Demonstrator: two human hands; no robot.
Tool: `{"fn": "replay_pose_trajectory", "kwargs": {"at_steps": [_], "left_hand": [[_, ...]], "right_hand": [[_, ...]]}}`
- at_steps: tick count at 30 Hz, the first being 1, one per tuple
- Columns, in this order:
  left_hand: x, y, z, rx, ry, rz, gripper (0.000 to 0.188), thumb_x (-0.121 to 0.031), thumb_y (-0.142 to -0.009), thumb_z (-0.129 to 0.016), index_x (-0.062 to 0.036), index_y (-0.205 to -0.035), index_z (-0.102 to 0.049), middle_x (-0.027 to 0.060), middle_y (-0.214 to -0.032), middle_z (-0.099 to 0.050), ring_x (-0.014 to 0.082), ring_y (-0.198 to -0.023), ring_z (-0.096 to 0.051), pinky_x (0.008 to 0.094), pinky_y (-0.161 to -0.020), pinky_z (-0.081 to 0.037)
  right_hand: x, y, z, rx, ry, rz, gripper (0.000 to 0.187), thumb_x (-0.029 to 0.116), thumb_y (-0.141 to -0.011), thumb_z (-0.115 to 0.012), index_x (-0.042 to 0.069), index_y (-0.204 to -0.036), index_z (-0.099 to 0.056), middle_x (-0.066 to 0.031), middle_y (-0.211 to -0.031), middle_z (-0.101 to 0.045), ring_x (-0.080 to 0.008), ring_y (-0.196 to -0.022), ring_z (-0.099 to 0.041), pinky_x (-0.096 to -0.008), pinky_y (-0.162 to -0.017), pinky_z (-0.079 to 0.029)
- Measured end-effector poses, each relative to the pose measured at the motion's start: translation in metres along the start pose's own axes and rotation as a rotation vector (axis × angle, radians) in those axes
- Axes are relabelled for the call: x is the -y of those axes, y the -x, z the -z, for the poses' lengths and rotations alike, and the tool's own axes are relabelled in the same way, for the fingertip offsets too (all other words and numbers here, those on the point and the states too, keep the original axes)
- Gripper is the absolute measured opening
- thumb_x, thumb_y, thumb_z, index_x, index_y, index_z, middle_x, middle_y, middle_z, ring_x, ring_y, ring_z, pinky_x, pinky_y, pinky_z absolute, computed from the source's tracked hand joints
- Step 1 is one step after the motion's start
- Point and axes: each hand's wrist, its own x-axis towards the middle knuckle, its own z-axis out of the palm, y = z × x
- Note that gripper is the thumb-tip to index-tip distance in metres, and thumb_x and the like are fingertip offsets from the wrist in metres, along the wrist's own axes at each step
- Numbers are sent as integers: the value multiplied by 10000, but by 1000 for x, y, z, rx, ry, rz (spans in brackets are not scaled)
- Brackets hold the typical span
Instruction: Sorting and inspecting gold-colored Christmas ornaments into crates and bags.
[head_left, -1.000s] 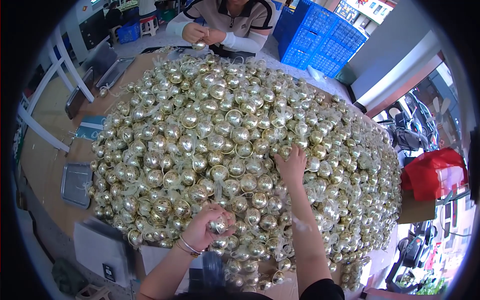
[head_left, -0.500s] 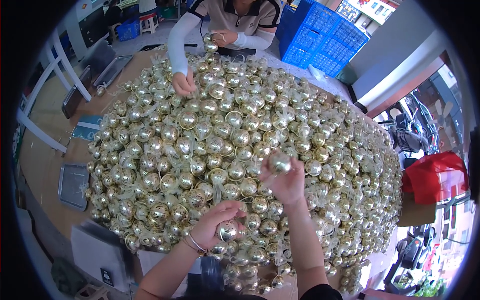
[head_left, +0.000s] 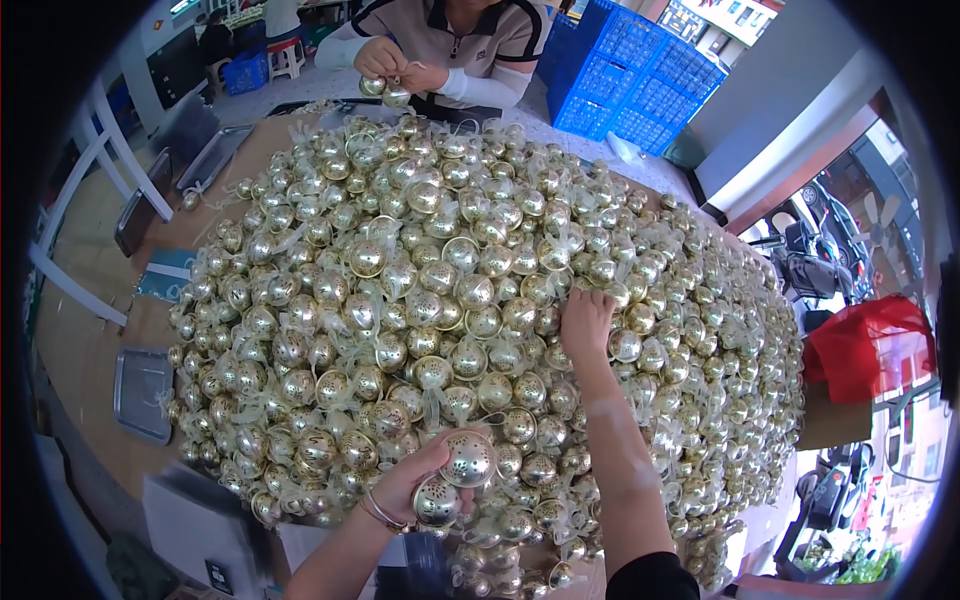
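Observation:
Two shiny gold ball ornaments with pierced patterns, an upper one (head_left: 468, 458) and a lower one (head_left: 437, 500), rest in my left hand (head_left: 408, 482), whose fingers wrap round them near the front of the heap. Farther out, my right hand (head_left: 586, 322) reaches into the big heap of gold ball ornaments (head_left: 440, 275). Its fingers curl down among the balls beside one gold ball (head_left: 618, 294); what they pinch, if anything, is hidden. Pale sheer ribbons are tied to many of the balls.
Across the heap a person's hands (head_left: 395, 66) hold gold balls. Metal trays (head_left: 145, 395) lie along the left side of the brown table. Blue crates (head_left: 625, 80) stand behind at the right. A red cloth (head_left: 868, 348) hangs over a box at the right edge.
My left hand now holds two balls instead of one. The right hand has gone from carrying a ball above the heap to reaching among the balls. The other person's hands have come together.

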Motion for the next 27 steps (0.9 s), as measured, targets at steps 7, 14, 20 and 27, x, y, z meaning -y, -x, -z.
{"fn": "replay_pose_trajectory", "kwargs": {"at_steps": [7,14,20,27], "left_hand": [[-4,17,4,-77,49,-83,565,-325,-823,-596,-56,-1273,-385,166,-1012,-573,209,-692,-605,370,-600,-538],[5,15,9,-38,72,-74,598,-317,-845,-574,-45,-1315,-325,151,-1024,-567,233,-723,-635,415,-607,-553],[4,21,4,-70,32,-81,617,-324,-825,-594,-48,-1312,-334,186,-1033,-569,225,-698,-611,414,-605,-537],[10,22,6,-92,113,-82,600,-313,-838,-582,-49,-1314,-330,173,-1003,-573,235,-717,-619,412,-606,-543]], "right_hand": [[-52,13,48,259,-1448,-587,219,201,-875,-568,36,-1013,-609,-19,-749,-573,-117,-627,-528,-278,-618,-462],[-94,36,64,178,-2071,-675,173,179,-881,-570,60,-1002,-606,25,-770,-588,-83,-614,-533,-249,-625,-473],[-109,49,85,406,-1295,-603,237,230,-841,-609,24,-954,-630,-18,-772,-610,-104,-620,-530,-252,-598,-449],[-59,4,28,-35,-634,-256,492,450,-737,-643,6,-948,-618,-125,-815,-628,-277,-769,-610,-369,-714,-484]]}}
